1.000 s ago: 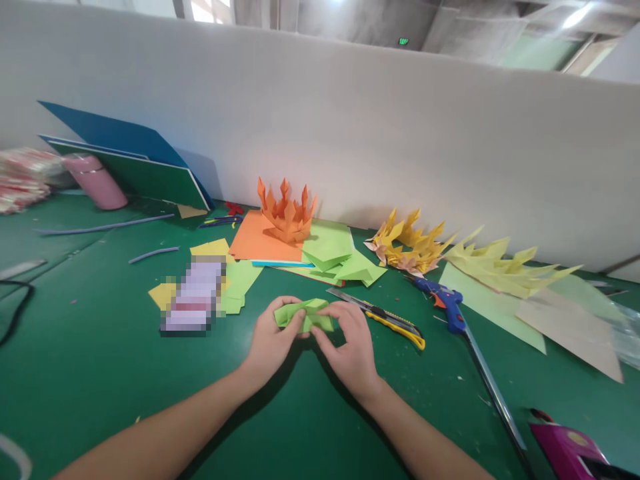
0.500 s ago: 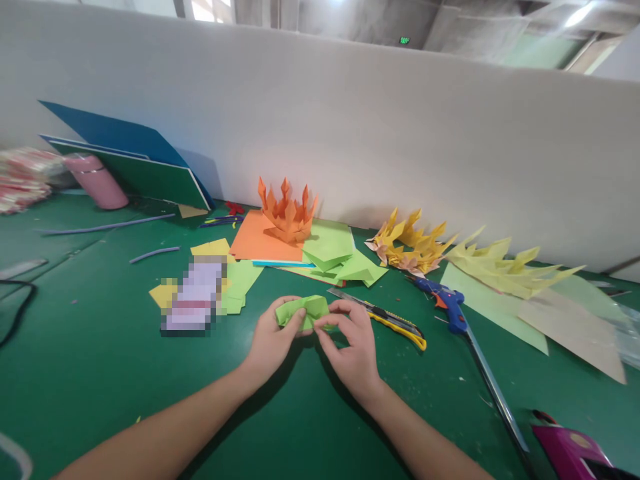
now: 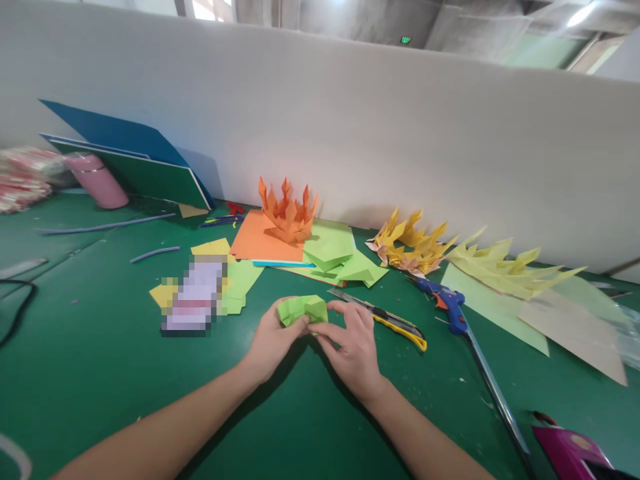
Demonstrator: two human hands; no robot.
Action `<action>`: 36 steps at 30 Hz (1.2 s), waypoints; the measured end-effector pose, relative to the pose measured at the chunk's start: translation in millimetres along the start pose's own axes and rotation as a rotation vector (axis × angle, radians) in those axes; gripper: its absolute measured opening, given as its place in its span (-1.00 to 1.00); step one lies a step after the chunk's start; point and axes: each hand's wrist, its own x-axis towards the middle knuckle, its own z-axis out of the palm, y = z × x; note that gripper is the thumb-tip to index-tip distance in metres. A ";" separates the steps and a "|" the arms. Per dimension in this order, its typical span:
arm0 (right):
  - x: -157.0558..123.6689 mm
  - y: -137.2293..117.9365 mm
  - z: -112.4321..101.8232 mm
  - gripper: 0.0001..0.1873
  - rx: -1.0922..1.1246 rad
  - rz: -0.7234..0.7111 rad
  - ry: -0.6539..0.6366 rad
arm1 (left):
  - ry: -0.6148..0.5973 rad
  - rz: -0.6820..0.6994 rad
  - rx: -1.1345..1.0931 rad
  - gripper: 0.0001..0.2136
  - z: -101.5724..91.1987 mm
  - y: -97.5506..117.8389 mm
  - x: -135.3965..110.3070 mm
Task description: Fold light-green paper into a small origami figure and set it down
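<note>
Both hands meet near the middle of the green counter point(image 3: 100, 373), a bit toward the person's edge. The left hand point(image 3: 273, 340) is closed around a folded green paper point(image 3: 303, 309), with its thumb on the near side of the paper. The right hand point(image 3: 353, 347) pinches the same paper from the right, its fingers bent and pressed to the fold. The paper is crumpled into a small thick lump and sits at the fingertips, lifted just off the counter. Just beside the right hand lies a yellow knife point(image 3: 387, 319), pointing at a slant toward the back edge. A blue glue gun point(image 3: 447, 303) lies further right, with a long metal ruler point(image 3: 493, 387) running from it toward the near right corner. A pink thing point(image 3: 567, 450) sits in that corner. Behind the hands, near the back edge, an orange paper crown point(image 3: 287, 215) stands on a flat orange sheet point(image 3: 255, 240), and loose green sheets point(image 3: 333, 253) lie next to it. Spiky yellow paper shapes point(image 3: 415, 247) rest against the white wall point(image 3: 350, 133) at the back. Far to the back left, a pink cup point(image 3: 97, 181) lies tilted under blue and green boards point(image 3: 135, 160). Small yellow paper pieces point(image 3: 213, 248) lie left of the hands.
</note>
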 end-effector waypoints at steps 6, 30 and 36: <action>0.6 0.1 -0.1 -0.82 -0.018 -0.030 -0.011 | -0.002 0.011 0.035 -0.59 -0.1 -0.7 0.4; 2.8 -4.4 -2.6 -0.79 -0.060 -0.070 -0.034 | 0.015 0.052 0.097 -0.64 -3.7 -4.8 4.2; 2.9 -4.6 -2.3 -0.80 -0.043 -0.073 -0.037 | 0.003 0.063 0.095 -0.63 -5.1 -6.0 4.4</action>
